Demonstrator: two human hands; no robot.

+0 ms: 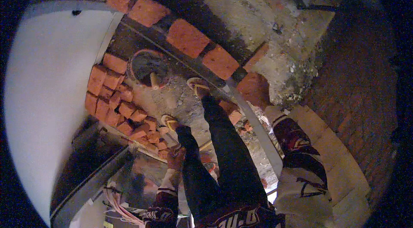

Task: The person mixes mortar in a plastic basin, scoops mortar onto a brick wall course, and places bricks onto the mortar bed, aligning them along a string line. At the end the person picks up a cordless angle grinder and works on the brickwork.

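My right hand (254,89) reaches forward to the near end of a spaced row of red bricks (188,38). It is beside the last brick in the row (220,62) and a narrow brick piece (257,57). Dim light blurs its fingers, so whether it grips anything is unclear. My left hand (175,157) hangs low beside my left leg, close to the edge of a heap of loose red bricks (127,109). Its fingers are too dark to make out.
A round bucket or basin (149,69) with a handle-like piece inside stands on the dirty floor between heap and row. A taut string or thin edge (165,50) runs along the row. Rubble (292,77) lies beyond; pinkish cables (122,208) are at lower left.
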